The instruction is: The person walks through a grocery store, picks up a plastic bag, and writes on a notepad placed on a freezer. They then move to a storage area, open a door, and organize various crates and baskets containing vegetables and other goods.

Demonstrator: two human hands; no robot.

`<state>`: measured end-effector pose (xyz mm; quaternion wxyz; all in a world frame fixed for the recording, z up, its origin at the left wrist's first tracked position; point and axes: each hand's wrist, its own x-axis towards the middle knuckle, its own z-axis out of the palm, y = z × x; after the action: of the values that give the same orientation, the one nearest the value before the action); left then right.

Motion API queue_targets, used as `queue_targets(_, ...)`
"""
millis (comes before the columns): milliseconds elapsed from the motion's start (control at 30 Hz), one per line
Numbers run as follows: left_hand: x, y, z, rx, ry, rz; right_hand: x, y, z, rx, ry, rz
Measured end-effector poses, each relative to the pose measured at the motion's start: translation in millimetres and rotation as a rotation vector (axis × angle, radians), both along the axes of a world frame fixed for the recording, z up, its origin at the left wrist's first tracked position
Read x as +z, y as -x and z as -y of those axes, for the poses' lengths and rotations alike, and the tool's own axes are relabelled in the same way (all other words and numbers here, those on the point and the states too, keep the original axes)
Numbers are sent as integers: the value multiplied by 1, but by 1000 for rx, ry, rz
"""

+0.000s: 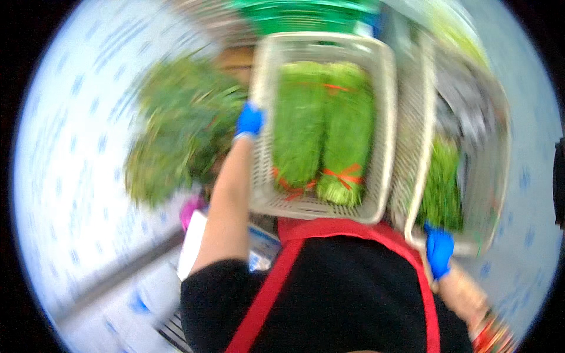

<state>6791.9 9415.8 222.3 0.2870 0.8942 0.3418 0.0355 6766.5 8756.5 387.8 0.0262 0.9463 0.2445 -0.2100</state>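
Note:
My left hand (250, 120), in a blue glove, is at the left rim of a white plastic basket (387, 132); its fingers are blurred. Inside lie two long bundles of green leafy vegetables (346, 128), tied with orange-red bands (342, 175). My right hand (438, 251), also gloved in blue, is closed at the near rim of a second plastic basket (499, 207) on the right. That basket holds a green bundle (441, 189) and some grey, sheet-like material (470, 101). Whether the right fingertips touch the greens is unclear.
A loose heap of green leafy stalks (185, 119) lies to the left. Green plastic crates (304, 15) stand beyond the near basket. A magenta object (192, 211) and a white box-like item (192, 247) are low on the left, beside my left arm.

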Motion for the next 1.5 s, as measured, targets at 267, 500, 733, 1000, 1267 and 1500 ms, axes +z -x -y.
queue_targets(267,64,-31,42,118,198,-177,-37,-19,42,-199,-25,-344)
queue_targets(500,125,47,170,329,-300,395,-62,-51,50,-269,-524,-671)
queue_targets(733,152,292,383,728,-513,153,-72,-70,60,-411,-885,-1081)
queue_targets(1000,126,428,444,1601,-571,-178,66,-2,-98,513,-1029,-596)
queue_targets(1267,159,517,385,1357,-746,691,41,79,-253,975,-800,-804)
queue_targets(1500,301,486,454,879,-289,297,54,185,-337,1303,-1163,-375)
